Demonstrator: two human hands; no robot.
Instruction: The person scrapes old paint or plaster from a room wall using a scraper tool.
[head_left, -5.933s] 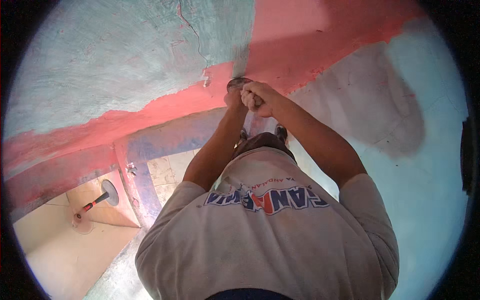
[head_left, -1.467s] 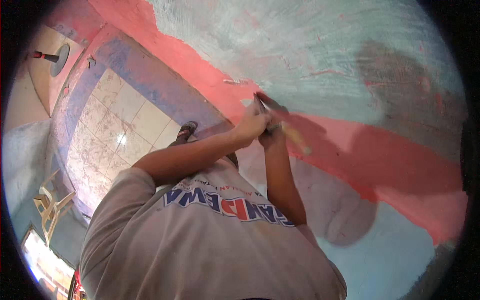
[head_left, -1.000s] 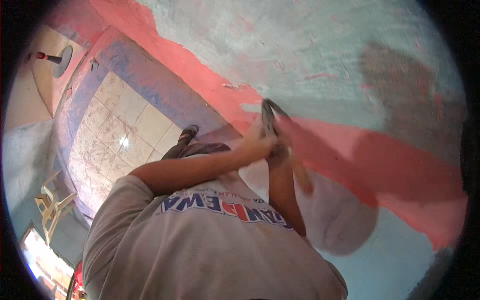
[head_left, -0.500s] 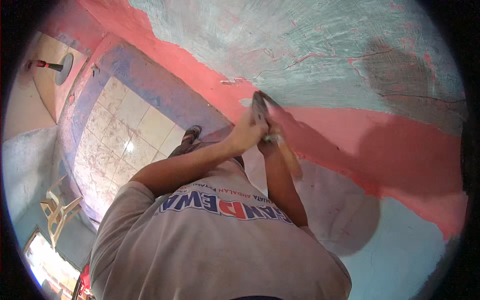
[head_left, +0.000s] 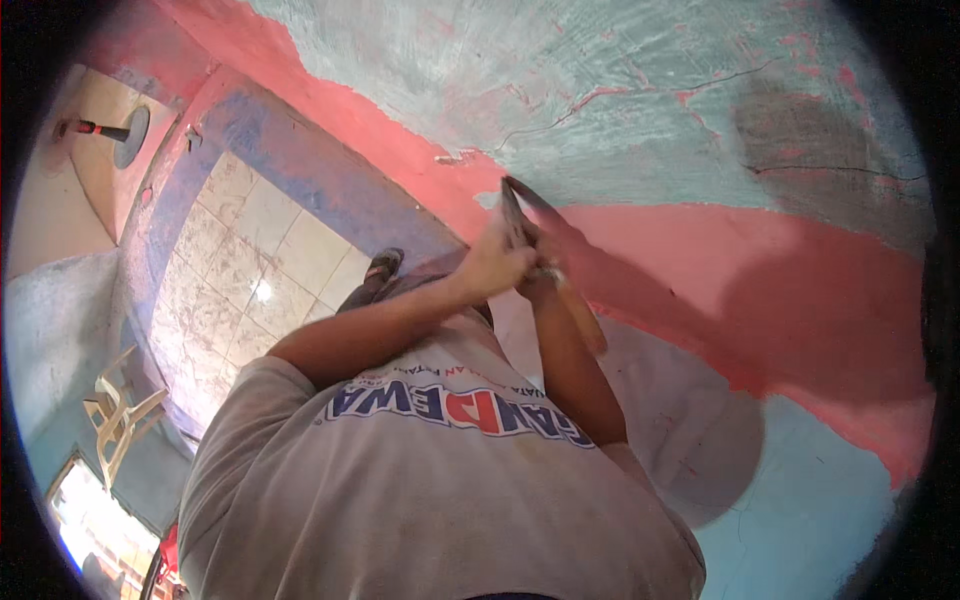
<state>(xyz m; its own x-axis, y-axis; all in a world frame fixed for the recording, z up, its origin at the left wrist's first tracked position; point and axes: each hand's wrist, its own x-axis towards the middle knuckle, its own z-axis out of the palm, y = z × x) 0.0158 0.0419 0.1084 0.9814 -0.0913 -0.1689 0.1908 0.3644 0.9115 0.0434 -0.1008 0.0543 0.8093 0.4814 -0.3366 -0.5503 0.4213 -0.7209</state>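
Close to the painted wall (head_left: pixel 600 130), both my hands grip a tool with a narrow dark metal blade (head_left: pixel 513 210) and an orange-brown handle (head_left: pixel 582 318). Its exact kind is unclear. My left hand (head_left: pixel 493 262) is closed around the blade's lower part. Just to its right, my right hand (head_left: pixel 541 268) is closed where blade and handle meet, partly hidden and slightly blurred. The blade tip points up at the edge between the pink band and the scraped grey-green area; whether it touches the wall I cannot tell.
Tiled floor (head_left: pixel 255 230) with a purple-stained border lies to the left, my foot (head_left: pixel 383 265) at its edge. Farther left are a plastic chair (head_left: pixel 122 415), a disc-shaped object with a dark-and-red handle (head_left: pixel 130 137) and a bright opening (head_left: pixel 100 515). Cracks run across the wall.
My hands and the tool have shifted slightly up and left. The grip looks the same, and the view has tilted a little.
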